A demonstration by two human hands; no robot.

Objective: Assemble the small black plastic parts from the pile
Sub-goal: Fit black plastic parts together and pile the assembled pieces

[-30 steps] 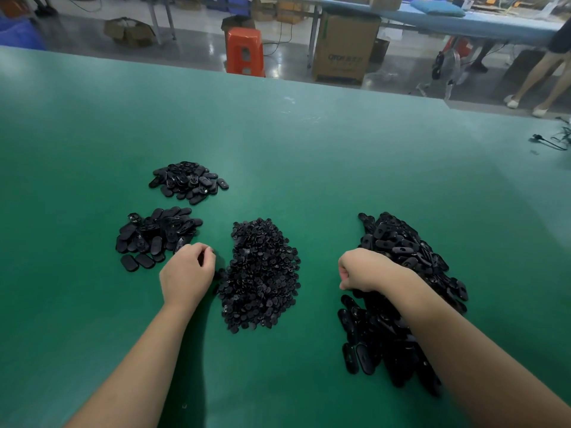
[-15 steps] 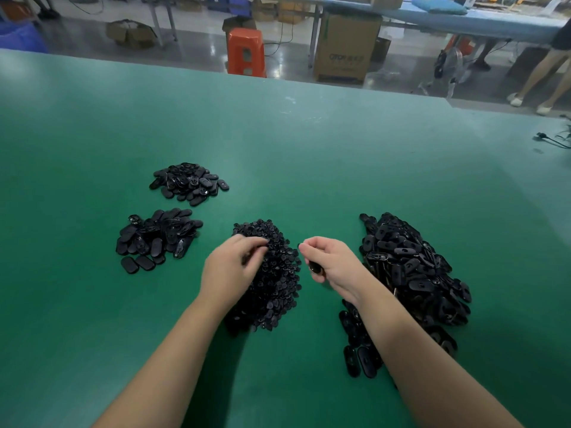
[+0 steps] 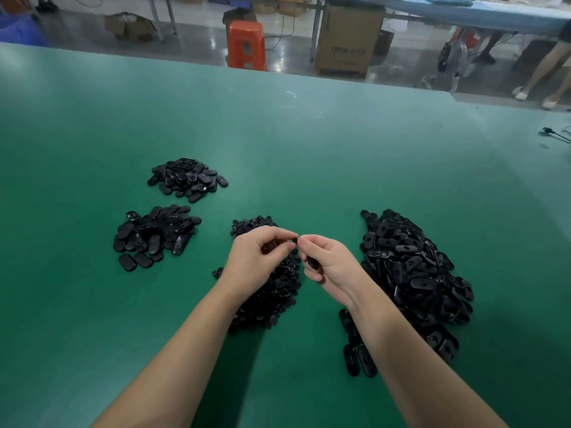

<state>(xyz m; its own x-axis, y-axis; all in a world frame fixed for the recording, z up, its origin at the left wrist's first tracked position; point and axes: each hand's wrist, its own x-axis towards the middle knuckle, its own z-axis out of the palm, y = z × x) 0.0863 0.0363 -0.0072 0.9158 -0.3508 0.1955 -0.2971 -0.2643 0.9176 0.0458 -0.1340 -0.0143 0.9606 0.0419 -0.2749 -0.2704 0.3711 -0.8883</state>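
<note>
Green matte worktop [image 3: 309,156] is filling most of view; glossy grey floor behind it is carrying an orange plastic stool [image 3: 246,44] and a cardboard box [image 3: 346,41]. Four piles of black plastic parts are lying on it: big oval pile [image 3: 414,273] right, small-piece pile [image 3: 272,295] centre, two oval piles [image 3: 156,234] [image 3: 188,179] left. Left hand [image 3: 256,261] and right hand [image 3: 332,267] are meeting above the centre pile, each grip pinching a small black part [image 3: 313,263], fingers curled.
</note>
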